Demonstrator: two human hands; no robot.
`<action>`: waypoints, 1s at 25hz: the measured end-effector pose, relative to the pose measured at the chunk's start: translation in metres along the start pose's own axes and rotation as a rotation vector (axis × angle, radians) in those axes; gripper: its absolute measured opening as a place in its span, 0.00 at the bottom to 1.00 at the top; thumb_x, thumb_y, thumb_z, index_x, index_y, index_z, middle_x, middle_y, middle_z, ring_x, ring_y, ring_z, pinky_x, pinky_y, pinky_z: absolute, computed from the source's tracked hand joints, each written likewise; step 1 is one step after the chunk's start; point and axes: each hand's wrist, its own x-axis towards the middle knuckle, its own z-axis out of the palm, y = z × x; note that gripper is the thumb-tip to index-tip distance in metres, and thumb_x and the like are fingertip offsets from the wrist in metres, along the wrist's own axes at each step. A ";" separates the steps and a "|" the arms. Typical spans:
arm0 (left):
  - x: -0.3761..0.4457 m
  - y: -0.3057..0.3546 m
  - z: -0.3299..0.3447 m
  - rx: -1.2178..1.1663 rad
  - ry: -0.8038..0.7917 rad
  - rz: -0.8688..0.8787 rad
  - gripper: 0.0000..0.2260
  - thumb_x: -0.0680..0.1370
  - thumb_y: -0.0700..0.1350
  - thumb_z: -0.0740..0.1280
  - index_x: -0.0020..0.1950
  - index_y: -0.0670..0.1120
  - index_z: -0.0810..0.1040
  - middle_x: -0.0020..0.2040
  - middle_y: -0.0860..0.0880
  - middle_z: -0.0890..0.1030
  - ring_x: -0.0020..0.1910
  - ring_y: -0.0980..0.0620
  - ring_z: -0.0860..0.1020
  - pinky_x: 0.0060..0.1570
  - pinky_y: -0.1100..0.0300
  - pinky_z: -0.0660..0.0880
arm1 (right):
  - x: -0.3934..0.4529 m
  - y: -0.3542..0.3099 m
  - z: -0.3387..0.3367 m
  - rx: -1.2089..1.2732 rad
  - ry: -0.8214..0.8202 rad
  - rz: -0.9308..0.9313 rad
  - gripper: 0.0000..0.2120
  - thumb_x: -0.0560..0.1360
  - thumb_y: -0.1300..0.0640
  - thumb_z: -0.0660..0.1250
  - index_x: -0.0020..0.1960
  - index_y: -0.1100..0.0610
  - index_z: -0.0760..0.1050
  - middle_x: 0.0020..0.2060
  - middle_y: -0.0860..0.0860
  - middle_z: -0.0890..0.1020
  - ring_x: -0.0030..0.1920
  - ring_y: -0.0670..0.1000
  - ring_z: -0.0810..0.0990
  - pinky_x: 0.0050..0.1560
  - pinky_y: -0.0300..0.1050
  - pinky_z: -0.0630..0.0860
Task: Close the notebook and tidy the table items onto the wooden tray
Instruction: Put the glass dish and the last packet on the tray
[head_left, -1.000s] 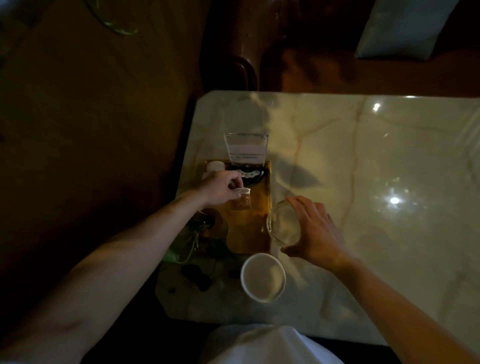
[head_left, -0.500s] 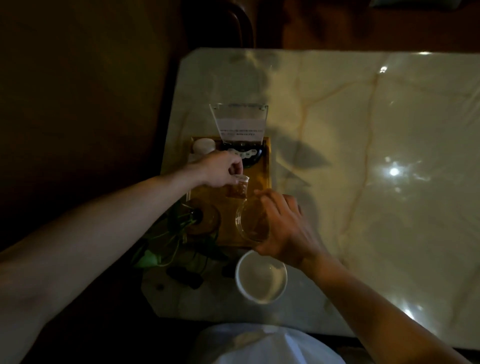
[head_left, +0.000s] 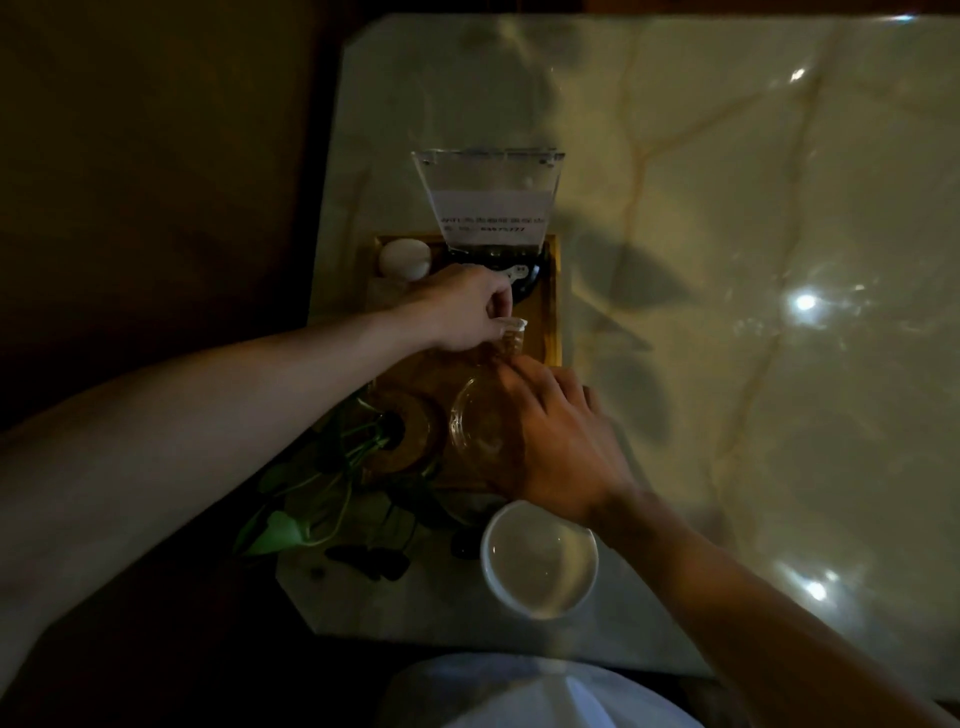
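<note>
- While the room is very dim, the left hand (head_left: 467, 306) pinches the rim of a small glass cup (head_left: 511, 338) over the wooden tray (head_left: 551, 312).
- The right hand (head_left: 556, 441) is curled around a round glass bowl (head_left: 480, 426), holding it down at the near end of the tray.
- Already on the tray are a white lid (head_left: 404, 258), a dark round dish (head_left: 514, 273), a clear sign stand (head_left: 488, 200) and a plant holder (head_left: 410, 431) with green leaves.
- I think most things are tidy now. The white cup (head_left: 537, 558) sits on the marble table (head_left: 753, 364), just off the tray, so it is left to do.
- No notebook can be seen, so I cannot tell if it is closed.
- The sign has small writing, but it is too blurry to read.
</note>
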 end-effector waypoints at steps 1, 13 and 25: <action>0.001 0.000 0.002 0.003 0.027 -0.001 0.06 0.73 0.47 0.71 0.43 0.54 0.75 0.42 0.54 0.77 0.45 0.52 0.78 0.42 0.55 0.76 | 0.000 0.000 0.002 -0.009 -0.002 -0.002 0.54 0.62 0.28 0.67 0.77 0.51 0.49 0.75 0.53 0.58 0.70 0.58 0.58 0.68 0.57 0.64; 0.009 -0.001 0.013 0.278 0.199 0.187 0.07 0.76 0.50 0.67 0.42 0.50 0.70 0.38 0.50 0.78 0.39 0.47 0.78 0.36 0.51 0.74 | 0.005 0.000 0.008 -0.116 0.014 -0.047 0.49 0.65 0.33 0.69 0.76 0.54 0.53 0.72 0.55 0.63 0.68 0.59 0.64 0.69 0.58 0.62; 0.005 0.013 0.017 0.775 0.221 0.263 0.14 0.80 0.53 0.61 0.60 0.46 0.71 0.52 0.44 0.81 0.51 0.40 0.80 0.38 0.53 0.67 | 0.008 0.004 0.011 -0.174 -0.020 -0.070 0.52 0.59 0.32 0.71 0.74 0.55 0.57 0.68 0.55 0.65 0.66 0.59 0.65 0.69 0.61 0.63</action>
